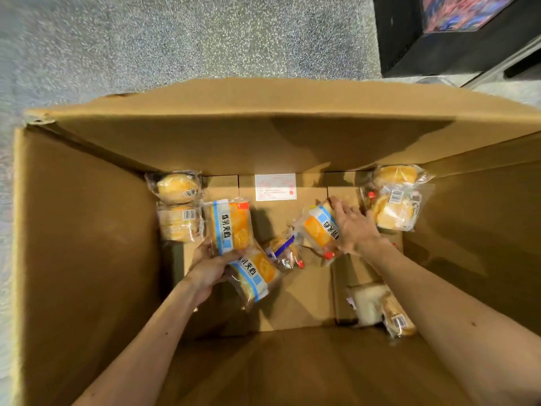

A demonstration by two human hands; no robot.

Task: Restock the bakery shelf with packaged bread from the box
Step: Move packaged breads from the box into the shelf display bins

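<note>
Seen from above, packaged bread lies scattered on the bottom of a large, deep cardboard box (87,230), and a person's two bare arms reach down into it.

The left hand (212,269) grips an orange-and-blue bread packet (231,227) by its near end, with the thumb curled across the wrapper. A matching packet (254,273) lies against the same hand, and I cannot tell whether it is held too.

The right hand (355,230) is clamped on another orange packet (320,230), fingers spread over the far edge and thumb at the near edge. That packet sits tilted.

Between the hands rests a small wrapped roll (282,250). Two clear-wrapped buns (177,203) sit in the far left corner, a clear-wrapped pile (393,197) in the far right, and one pale packet (380,309) near the right forearm. A white label (275,186) is stuck to the bottom of the box.

Outside the box are speckled grey floor (175,39) and a dark fixture (439,48). The bakery shelf is out of view.

This looks like the gathering step, with both hands collecting packets. The next move calls for lifting them clear of the tall walls without squashing the soft bread.
</note>
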